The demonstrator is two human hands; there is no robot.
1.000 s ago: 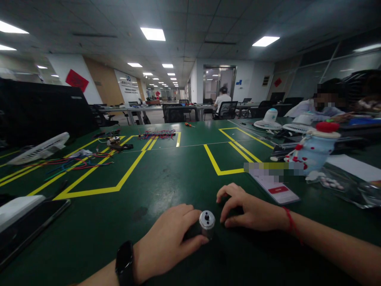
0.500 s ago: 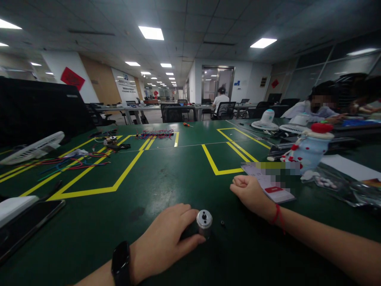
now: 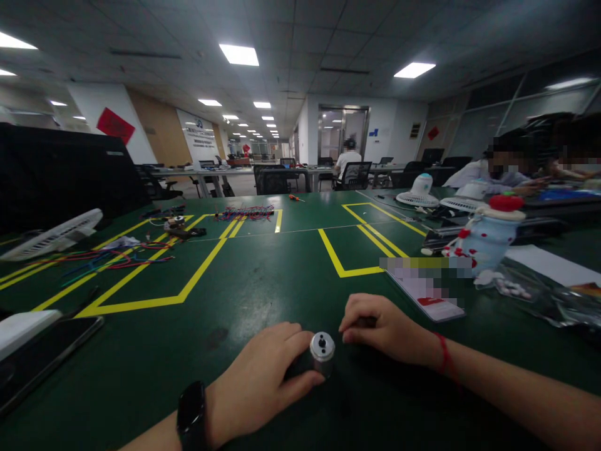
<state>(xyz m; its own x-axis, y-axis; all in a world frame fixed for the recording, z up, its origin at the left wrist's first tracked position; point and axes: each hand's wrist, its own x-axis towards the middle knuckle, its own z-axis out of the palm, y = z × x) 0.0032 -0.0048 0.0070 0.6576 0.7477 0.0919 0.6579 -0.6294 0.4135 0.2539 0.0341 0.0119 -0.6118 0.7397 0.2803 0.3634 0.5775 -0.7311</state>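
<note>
My left hand (image 3: 263, 376) is closed around a small silver electric motor (image 3: 322, 360). The motor stands upright on the green table, its round end with dark holes facing up. Thumb and fingers grip its side; the far fingers are partly hidden. Just right of the motor, my right hand (image 3: 375, 327) hovers low with curled fingers, the thumb and index tips close together. Whatever lies between those tips, if anything, is hidden or too small to make out. The hand does not touch the motor.
A notebook (image 3: 439, 299) lies beyond my right wrist, near a blue bottle (image 3: 491, 241) and plastic bag (image 3: 511, 287). Loose wires (image 3: 126, 257), a phone (image 3: 51, 357) and a white fan (image 3: 56, 235) are at left. A screwdriver (image 3: 295, 198) lies far back. A person (image 3: 488, 172) sits at right.
My right hand has come down and left from beside the notebook towards the motor, its fist loosening into a pinch. The tiny dark part beside the motor is no longer visible. My left hand stays put.
</note>
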